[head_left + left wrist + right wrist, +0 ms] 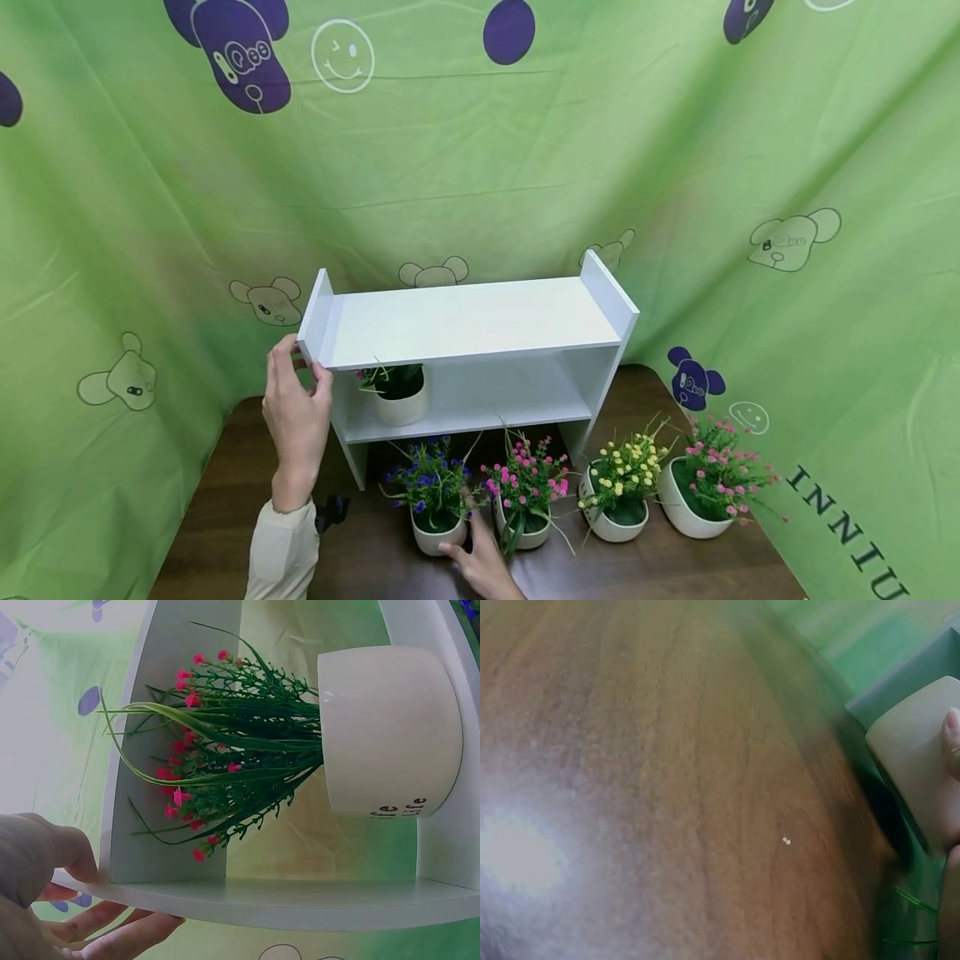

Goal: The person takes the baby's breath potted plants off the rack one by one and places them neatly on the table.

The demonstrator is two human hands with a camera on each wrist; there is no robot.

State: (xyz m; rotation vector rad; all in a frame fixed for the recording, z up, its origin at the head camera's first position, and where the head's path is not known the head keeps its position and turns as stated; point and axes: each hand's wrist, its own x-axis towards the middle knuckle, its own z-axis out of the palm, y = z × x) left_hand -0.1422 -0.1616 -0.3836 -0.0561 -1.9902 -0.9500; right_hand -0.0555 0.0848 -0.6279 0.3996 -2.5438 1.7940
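Framed at nine o'clock, we pinch the white shelf [472,321] with our left hand [297,417]; at six, our right hand [483,557] grasps the blue-flowered pot [435,542].

Brn table [225,500] — wht shelf [465,321], potted flwrs [622,483].

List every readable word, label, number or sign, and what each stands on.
"INNIU": green fabric backdrop, cut off by the picture's edge.
"...fe" (partial): round white pot in the left-wrist view; neighbouring letters unclear.
Too small to read: marks on the round white pot with yellow flowers.
Unclear: letter-like lines on the upper-left purple bear print.
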